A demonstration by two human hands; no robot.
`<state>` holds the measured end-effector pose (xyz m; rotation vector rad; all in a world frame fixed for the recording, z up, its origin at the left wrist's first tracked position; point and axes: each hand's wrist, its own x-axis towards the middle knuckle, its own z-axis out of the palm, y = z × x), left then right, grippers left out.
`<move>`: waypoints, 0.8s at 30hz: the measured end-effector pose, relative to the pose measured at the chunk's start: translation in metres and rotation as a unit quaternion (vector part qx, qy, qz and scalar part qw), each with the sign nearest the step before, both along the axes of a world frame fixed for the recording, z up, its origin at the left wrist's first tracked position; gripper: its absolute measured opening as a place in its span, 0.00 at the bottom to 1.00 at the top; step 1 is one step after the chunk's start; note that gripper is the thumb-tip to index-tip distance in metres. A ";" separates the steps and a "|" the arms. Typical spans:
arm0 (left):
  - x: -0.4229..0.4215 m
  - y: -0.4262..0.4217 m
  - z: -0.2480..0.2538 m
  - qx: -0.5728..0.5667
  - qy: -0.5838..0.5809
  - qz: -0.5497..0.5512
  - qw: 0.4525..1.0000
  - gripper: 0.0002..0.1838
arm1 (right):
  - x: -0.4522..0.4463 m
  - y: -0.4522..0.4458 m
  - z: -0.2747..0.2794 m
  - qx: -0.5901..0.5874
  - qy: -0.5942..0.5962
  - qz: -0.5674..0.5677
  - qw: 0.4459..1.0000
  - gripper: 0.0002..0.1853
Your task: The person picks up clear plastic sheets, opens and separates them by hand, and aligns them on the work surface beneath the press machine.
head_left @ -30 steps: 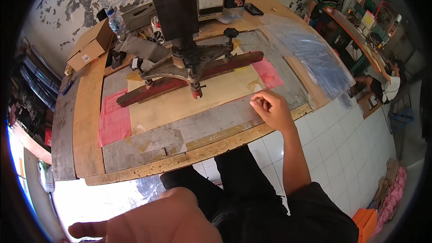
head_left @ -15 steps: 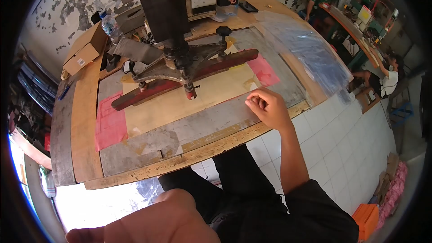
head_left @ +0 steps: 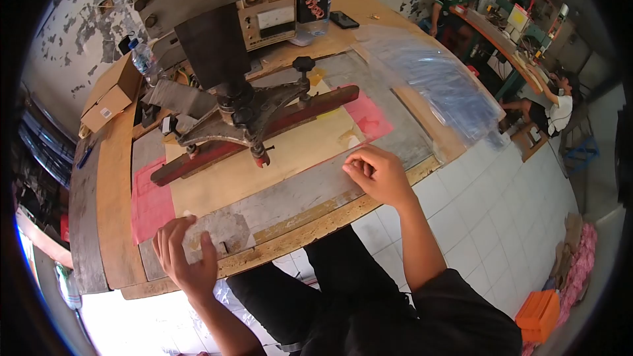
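Note:
My left hand (head_left: 183, 254) is over the front left of the grey metal plate (head_left: 277, 207), with fingers apart and nothing visible in it. My right hand (head_left: 377, 175) is at the plate's front right edge, fingers curled in and thumb beside them; no object shows there. Between and beyond my hands lies a yellowish sheet (head_left: 224, 191), with pink pieces (head_left: 153, 201) at its left end and at its right (head_left: 369, 118). Across the sheet stands a long reddish bar (head_left: 283, 122), fixed under the press head (head_left: 241, 115). Whether the bar touches the sheet I cannot tell.
Clear plastic sheets (head_left: 442, 86) lie over the table's right side. A cardboard box (head_left: 111, 95), a water bottle (head_left: 145, 62) and a phone (head_left: 344, 20) are toward the back. Two people sit near a side bench (head_left: 491, 29) at right. An orange crate (head_left: 537, 316) stands on the floor.
My left hand has moved from low in front of my body up to the plate's front left. My right hand keeps its curled shape at the front edge. The view has shifted slightly.

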<state>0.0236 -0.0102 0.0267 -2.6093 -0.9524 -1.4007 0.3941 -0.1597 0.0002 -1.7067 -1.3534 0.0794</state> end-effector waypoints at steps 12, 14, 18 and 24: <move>-0.009 0.012 -0.031 -0.123 0.013 0.043 0.991 0.15 | 0.140 -0.022 0.020 -0.016 -0.207 -0.223 0.952 0.23; -0.009 0.011 -0.030 -0.126 0.010 0.045 0.991 0.14 | 0.210 -0.045 0.004 -0.080 -0.224 -0.289 0.927 0.29; -0.010 0.009 -0.031 -0.133 0.016 0.051 0.990 0.13 | 0.293 -0.098 -0.028 -0.241 -0.182 -0.371 0.878 0.40; -0.009 0.009 -0.031 -0.158 0.015 0.062 0.985 0.12 | 0.278 -0.115 -0.028 -0.257 -0.140 -0.339 0.894 0.39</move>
